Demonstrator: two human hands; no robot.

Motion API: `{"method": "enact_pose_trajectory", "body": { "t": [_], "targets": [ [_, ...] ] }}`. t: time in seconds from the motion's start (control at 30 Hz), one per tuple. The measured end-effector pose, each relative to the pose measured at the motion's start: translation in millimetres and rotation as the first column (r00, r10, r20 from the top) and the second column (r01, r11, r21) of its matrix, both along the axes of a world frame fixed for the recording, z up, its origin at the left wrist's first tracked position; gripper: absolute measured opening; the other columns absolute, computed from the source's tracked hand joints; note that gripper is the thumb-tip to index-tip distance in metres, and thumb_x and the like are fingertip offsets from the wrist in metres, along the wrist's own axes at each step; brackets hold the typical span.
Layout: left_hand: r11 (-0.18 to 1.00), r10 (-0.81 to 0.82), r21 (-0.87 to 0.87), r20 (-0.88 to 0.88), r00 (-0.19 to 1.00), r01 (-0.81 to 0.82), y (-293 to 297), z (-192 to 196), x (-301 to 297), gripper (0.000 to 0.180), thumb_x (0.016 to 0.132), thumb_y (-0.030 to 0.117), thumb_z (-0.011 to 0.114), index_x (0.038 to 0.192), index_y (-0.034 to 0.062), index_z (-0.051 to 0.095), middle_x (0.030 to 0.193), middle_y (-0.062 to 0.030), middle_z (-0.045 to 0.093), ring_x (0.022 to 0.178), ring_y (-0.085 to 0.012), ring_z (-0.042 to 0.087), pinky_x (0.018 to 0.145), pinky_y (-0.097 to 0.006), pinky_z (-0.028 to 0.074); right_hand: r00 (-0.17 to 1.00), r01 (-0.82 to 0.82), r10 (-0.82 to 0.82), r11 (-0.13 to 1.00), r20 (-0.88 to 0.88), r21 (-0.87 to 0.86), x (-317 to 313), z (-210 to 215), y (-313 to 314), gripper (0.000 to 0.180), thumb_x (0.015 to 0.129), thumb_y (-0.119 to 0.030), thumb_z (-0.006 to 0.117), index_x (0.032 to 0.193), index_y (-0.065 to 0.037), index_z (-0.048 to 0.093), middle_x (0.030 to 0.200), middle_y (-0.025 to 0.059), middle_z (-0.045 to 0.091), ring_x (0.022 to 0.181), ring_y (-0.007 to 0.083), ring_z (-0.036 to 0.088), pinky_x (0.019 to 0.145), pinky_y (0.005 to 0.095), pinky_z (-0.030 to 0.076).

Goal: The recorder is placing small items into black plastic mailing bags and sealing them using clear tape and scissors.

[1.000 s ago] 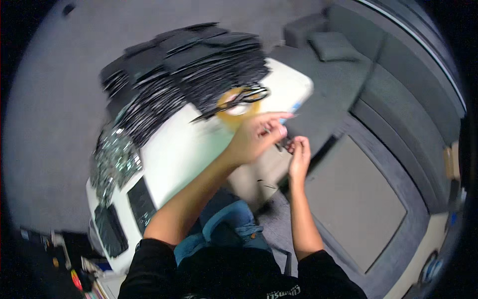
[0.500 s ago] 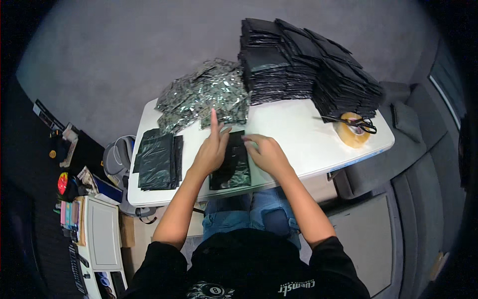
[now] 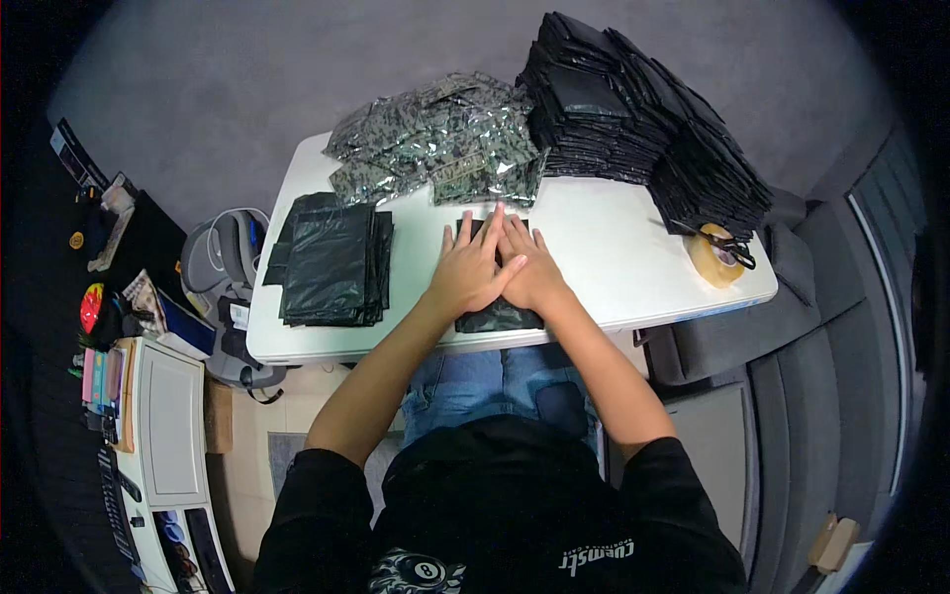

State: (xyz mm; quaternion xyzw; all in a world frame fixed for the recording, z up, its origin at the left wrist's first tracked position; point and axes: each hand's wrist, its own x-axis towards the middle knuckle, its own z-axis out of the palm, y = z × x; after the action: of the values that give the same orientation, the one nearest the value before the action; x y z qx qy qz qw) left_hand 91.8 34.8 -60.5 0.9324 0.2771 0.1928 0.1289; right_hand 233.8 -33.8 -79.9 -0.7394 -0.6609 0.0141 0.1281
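Observation:
A black plastic bag (image 3: pixel 500 319) lies flat at the table's near edge, mostly covered by my hands. My left hand (image 3: pixel 473 269) is spread on top of it, fingers pointing away from me. Beside it, my right hand (image 3: pixel 531 269) also lies flat on the bag, and the two hands overlap at the thumbs. Left of them sits a pile of flat black plastic bags (image 3: pixel 332 262). Beyond my fingertips is a heap of clear-wrapped camouflage-patterned packets (image 3: pixel 435 139).
Tall stacks of black packages (image 3: pixel 623 109) fill the table's far right. A roll of tape (image 3: pixel 714 262) with black-handled scissors (image 3: pixel 734 249) lies at the right end of the white table (image 3: pixel 604 257). A grey sofa (image 3: pixel 811 346) stands to the right, a white cabinet (image 3: pixel 173 426) to the left.
My hands, apart at the bag's far end before, have come together flat on the bag. The view has shifted, so the table's contents appear higher in the picture.

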Motion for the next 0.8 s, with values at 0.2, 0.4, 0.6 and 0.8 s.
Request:
{"method": "enact_pose_trajectory", "body": {
  "t": [0.2,0.4,0.6,0.8],
  "targets": [
    [1.0,0.003,0.028,-0.04,0.999,-0.001,-1.4,-1.5,-8.2,0.101,0.102,0.069,0.05,0.173,0.0096,0.011,0.173,-0.0204,0.033,0.158,-0.0533,0.025,0.127,-0.067,0.019,1.0,-0.02,0.02,1.0,-0.011,-0.004,-0.2,6.5,-7.3,0.083,0.104,-0.049,0.049,0.17,-0.005,0.023,0.176,0.0197,0.024,0.164,0.0377,0.02,0.132,0.0559,0.019],
    [0.999,0.0,0.049,-0.037,0.999,0.002,-3.2,-4.2,-13.1,0.102,0.101,0.07,0.051,0.172,0.0077,0.014,0.171,-0.0205,0.036,0.158,-0.0514,0.026,0.128,-0.066,0.018,0.999,-0.046,0.046,0.999,0.0,0.002,-1.3,8.7,-12.3,0.086,0.105,-0.056,0.047,0.169,-0.004,0.025,0.176,0.0205,0.025,0.164,0.0389,0.019,0.132,0.0556,0.019],
    [0.986,-0.159,0.061,0.076,0.984,0.155,-10.9,-12.0,-35.2,0.104,0.098,0.062,0.062,0.171,0.0035,0.015,0.171,-0.0216,0.037,0.158,-0.0447,0.032,0.129,-0.062,0.02,0.997,-0.077,0.077,0.993,0.0,0.088,-0.1,3.9,-33.5,0.084,0.106,-0.056,0.049,0.167,-0.002,0.031,0.176,0.0209,0.023,0.164,0.0392,0.019,0.132,0.0559,0.02],
    [0.925,-0.364,-0.114,-0.003,0.931,0.361,-50.6,26.4,-92.1,0.102,0.088,0.04,0.081,0.168,0.0073,0.028,0.177,-0.0126,0.024,0.156,-0.037,0.038,0.132,-0.053,0.025,0.954,-0.272,0.288,0.947,-0.082,0.169,14.8,13.1,-82.9,0.064,0.108,-0.041,0.055,0.164,-0.013,0.043,0.173,0.0172,0.033,0.16,0.0366,0.03,0.131,0.0542,0.024]
  ]
}}
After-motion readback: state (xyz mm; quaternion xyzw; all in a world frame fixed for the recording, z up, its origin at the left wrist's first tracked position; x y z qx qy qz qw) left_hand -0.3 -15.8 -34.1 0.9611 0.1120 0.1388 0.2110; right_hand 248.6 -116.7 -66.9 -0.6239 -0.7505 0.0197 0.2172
